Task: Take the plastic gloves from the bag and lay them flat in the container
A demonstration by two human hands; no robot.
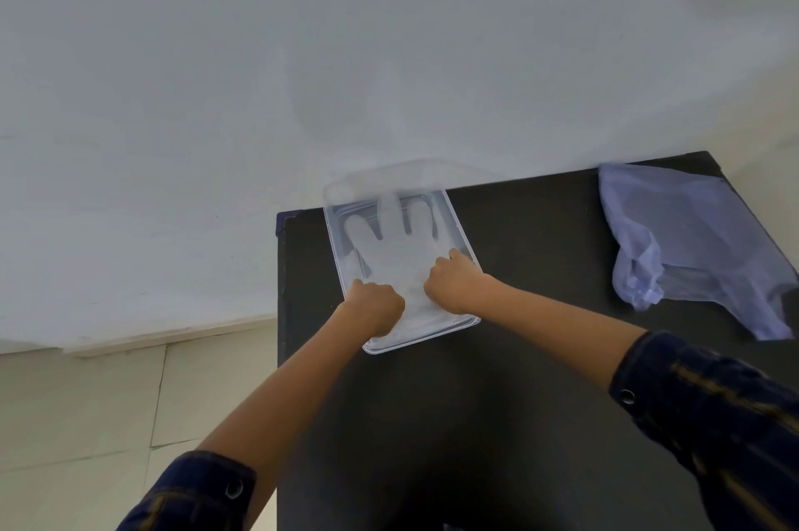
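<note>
I see both hands down in the clear container (459, 228) on the black counter (540, 253). My left hand (375, 308) sits curled at the near left part of the tray, knuckles up, fingers folded under and pressed onto the plastic glove (389, 253) — whether it pinches the film or only pushes on it I cannot tell. My right hand (452, 286) is just beside it, also curled, its grip closed down on the glove's cuff area near the tray's right rim. The glove lies flat inside the container, its fingers stretching away beyond both grips toward the far wall of the tray. Well off to the right of my right grip, the bluish plastic bag (691, 245) lies crumpled on the counter — apart from the container.
</note>
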